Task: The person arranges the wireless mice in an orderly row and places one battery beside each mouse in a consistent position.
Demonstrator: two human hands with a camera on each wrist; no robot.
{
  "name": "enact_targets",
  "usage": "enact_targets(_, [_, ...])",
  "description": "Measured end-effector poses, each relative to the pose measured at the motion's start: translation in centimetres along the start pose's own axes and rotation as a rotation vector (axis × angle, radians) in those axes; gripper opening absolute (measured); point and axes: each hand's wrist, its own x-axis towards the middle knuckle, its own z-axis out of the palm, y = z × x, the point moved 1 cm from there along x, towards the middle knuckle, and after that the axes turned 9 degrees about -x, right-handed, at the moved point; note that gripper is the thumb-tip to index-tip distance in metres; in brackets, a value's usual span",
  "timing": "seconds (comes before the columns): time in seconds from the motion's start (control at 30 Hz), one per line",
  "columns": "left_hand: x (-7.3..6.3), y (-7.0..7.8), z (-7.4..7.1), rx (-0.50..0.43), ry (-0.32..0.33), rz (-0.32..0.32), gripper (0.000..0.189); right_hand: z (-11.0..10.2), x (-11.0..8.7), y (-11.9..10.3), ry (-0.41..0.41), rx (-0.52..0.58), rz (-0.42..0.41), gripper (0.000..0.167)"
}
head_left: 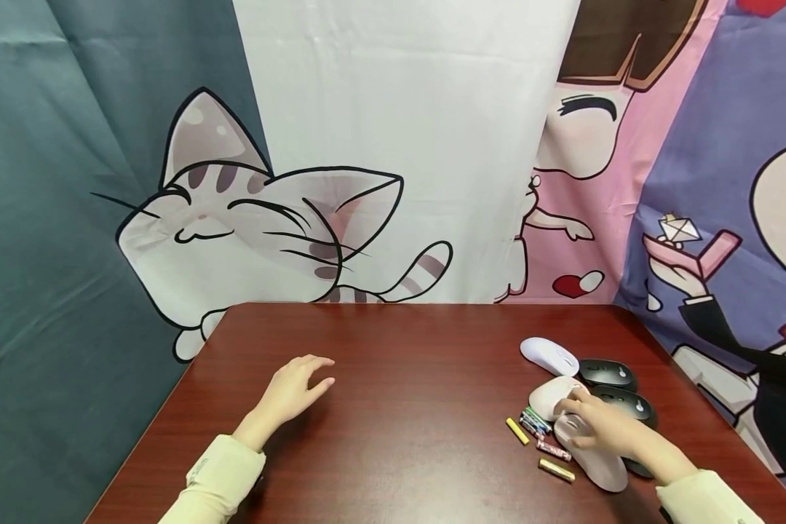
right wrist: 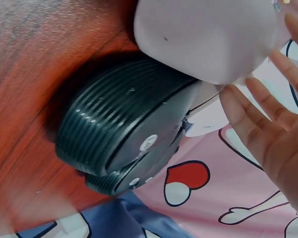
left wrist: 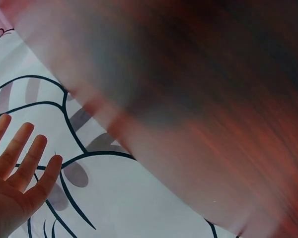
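My right hand (head_left: 601,422) reaches over a cluster of computer mice at the right of the table. Its fingers are fairly straight in the right wrist view, with fingertips (right wrist: 230,94) right at the edge of a pale pinkish-grey mouse (right wrist: 203,34). A white mouse (head_left: 552,395) lies just beyond, partly covered by the fingers. Two black mice, a farther one (head_left: 608,373) and a nearer one (right wrist: 124,114) with ribbed sides, sit to the right. My left hand (head_left: 291,389) hovers over the table's left side, holding nothing, its fingers spread in the left wrist view.
A pale lavender mouse (head_left: 549,356) lies at the back of the cluster. Left of the mice are small batteries: a yellow one (head_left: 517,431), several green ones (head_left: 535,421), a pinkish-red one (head_left: 553,451) and a gold one (head_left: 556,470). A cartoon-printed cloth (head_left: 406,109) hangs behind the brown table (head_left: 399,437).
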Motion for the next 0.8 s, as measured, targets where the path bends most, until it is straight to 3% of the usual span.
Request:
enact_targets(0.23, [-0.44,-0.33,-0.14,0.003,-0.017,-0.012,0.030,0.55,-0.27,0.14,-0.029,-0.004,-0.039,0.042])
enact_targets(0.43, [-0.48,-0.29,-0.17,0.009,-0.036,-0.023,0.029,0.64,-0.41,-0.14,-0.088,0.048,0.009,0.046])
enact_targets(0.6, [-0.53,-0.42,-0.15,0.007,-0.031,-0.024,0.028,0.70,-0.19,-0.28,-0.056,-0.015,0.008,0.046])
enact_targets(0.8, [-0.89,-0.62,0.20,-0.009,-0.031,-0.021,0.030,0.88,-0.45,-0.40,-0.081,-0.049,0.028,0.045])
